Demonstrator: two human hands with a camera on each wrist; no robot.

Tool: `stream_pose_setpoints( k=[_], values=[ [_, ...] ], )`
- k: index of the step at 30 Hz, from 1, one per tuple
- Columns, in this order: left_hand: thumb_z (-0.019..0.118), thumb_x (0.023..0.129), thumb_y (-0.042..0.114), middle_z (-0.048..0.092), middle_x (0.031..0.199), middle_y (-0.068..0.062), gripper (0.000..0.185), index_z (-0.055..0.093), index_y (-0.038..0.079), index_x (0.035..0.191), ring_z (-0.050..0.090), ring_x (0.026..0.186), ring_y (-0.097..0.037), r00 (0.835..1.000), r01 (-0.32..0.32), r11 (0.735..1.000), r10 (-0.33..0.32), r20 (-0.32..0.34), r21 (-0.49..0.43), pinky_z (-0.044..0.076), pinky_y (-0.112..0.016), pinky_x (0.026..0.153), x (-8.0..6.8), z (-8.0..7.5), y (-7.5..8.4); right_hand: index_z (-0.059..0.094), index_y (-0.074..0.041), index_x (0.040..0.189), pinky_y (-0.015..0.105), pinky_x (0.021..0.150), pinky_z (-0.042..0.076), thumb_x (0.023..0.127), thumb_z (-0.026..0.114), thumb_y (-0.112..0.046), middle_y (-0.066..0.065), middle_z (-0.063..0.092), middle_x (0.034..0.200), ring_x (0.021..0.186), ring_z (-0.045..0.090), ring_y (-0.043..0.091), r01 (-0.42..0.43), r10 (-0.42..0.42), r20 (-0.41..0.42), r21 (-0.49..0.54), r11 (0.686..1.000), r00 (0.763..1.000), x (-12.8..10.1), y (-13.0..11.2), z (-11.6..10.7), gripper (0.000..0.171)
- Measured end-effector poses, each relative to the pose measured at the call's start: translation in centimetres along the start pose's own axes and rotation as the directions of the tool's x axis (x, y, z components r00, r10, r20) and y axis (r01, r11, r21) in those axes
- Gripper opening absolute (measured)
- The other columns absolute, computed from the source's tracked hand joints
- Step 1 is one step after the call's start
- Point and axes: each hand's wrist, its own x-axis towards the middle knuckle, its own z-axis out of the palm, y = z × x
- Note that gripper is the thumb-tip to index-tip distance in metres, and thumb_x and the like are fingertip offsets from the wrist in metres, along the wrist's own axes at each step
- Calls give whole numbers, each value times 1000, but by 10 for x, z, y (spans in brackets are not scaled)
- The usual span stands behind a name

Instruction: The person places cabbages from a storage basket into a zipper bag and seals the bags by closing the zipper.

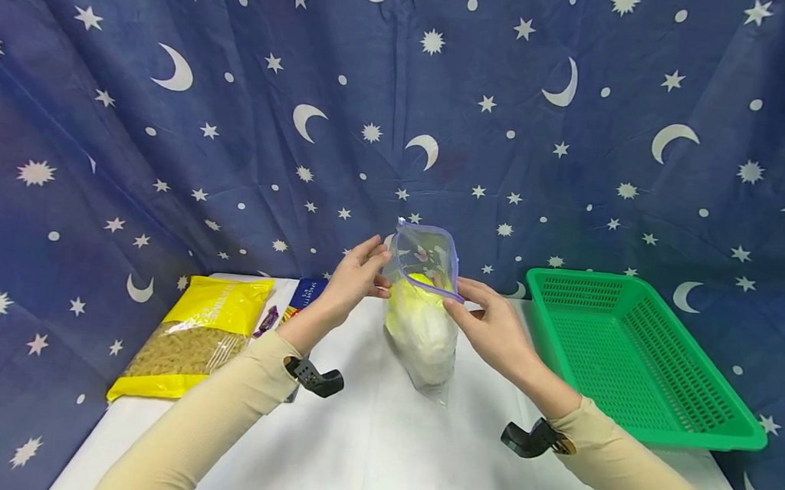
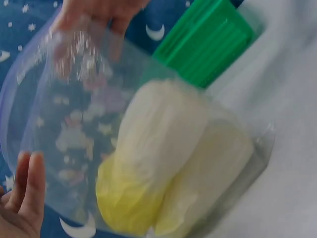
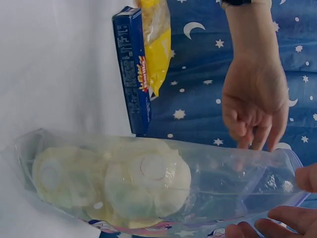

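Observation:
A clear zip bag (image 1: 424, 257) with a purple seal stands upright on the white table (image 1: 363, 443), its mouth wide. Inside lie pale yellow-white leafy vegetables (image 1: 422, 336), seen close as rounded heads (image 2: 163, 148) and from their cut ends (image 3: 143, 178). My left hand (image 1: 361, 275) pinches the bag's left rim, fingers curled down over the edge (image 3: 255, 106). On the right rim, my right hand (image 1: 487, 318) grips with the thumb on the seal and fingertips (image 3: 282, 223) under the mouth. The left fingers (image 2: 25, 193) show at the bag's near side.
A green plastic basket (image 1: 633, 356) sits on the table's right side, close behind the bag (image 2: 208, 39). On the left lie a yellow pasta bag (image 1: 195, 329) and a blue spaghetti box (image 3: 131, 74). A blue star-and-moon cloth (image 1: 403, 107) hangs behind.

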Motion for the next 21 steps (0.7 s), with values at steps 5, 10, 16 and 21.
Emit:
stream_pose_setpoints(
  k=[5,10,16,21],
  values=[
    [51,107,25,31,164,-10,65,23,10,164,53,133,-36,997,18,994,-9,-81,106,46,-45,110,20,-9,-11,64,-3,138,46,91,58,104,61,-30,12,56,146,122,62,28,-20,20,-11,29,999,1000,-3,1,2,43],
    [45,109,30,26,167,-4,63,20,14,165,37,147,-31,994,94,990,-87,-70,102,31,-45,120,41,-14,-14,65,-4,138,42,88,56,107,56,-30,12,61,141,115,63,25,-28,28,-17,40,999,999,-7,2,5,41],
    [40,111,29,25,168,-6,59,19,12,165,32,149,-26,991,121,990,-117,-60,72,31,-40,121,58,-15,-12,64,-3,137,46,93,54,108,54,-27,13,67,131,112,63,27,-28,27,7,81,996,1000,-11,4,3,39],
    [36,113,26,28,166,-8,55,22,12,164,33,149,-26,989,140,990,-138,-53,28,30,-41,121,67,-14,-12,62,-1,139,58,102,49,109,52,-28,17,66,132,119,63,34,-57,51,52,137,989,997,-11,8,-3,41]
  ],
)
